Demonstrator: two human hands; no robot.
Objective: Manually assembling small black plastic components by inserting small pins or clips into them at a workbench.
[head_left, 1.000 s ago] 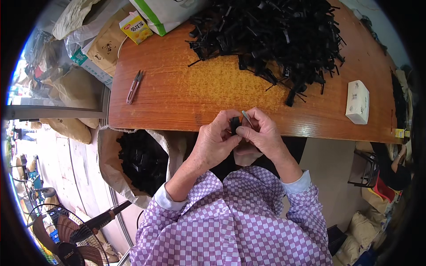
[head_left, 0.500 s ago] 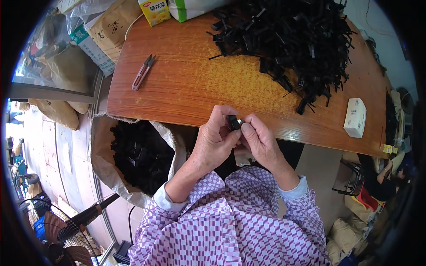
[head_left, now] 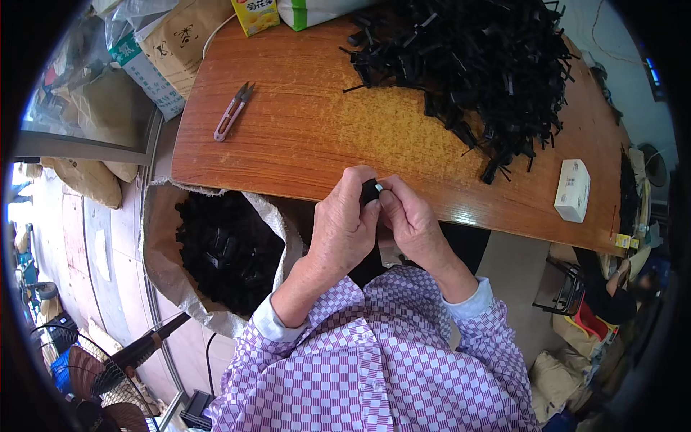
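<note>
A small black plastic part [head_left: 369,192] with a short white end is held up just off the table's near edge. My left hand [head_left: 338,225] is closed round it, thumb and forefinger gripping its sides. My right hand [head_left: 415,225] pinches at the white end, and its fingers partly hide what they grip. Beyond my hands, a heap of similar black parts [head_left: 497,79] with thin stems covers the far right of the wooden table [head_left: 288,144]. Below my left forearm's side stands a white woven sack [head_left: 160,248], filled with black pieces [head_left: 223,252].
Thread snips [head_left: 234,113] with a pink handle lie on the table's left. A white box [head_left: 573,191] stands near the right edge. Paper bags [head_left: 176,47] and a yellow carton [head_left: 257,14] line the back left. A fan [head_left: 101,374] is at lower left; another person sits at right.
My right hand has come slightly left and closer to my left hand. The black part has turned between the fingers, and less of it shows.
</note>
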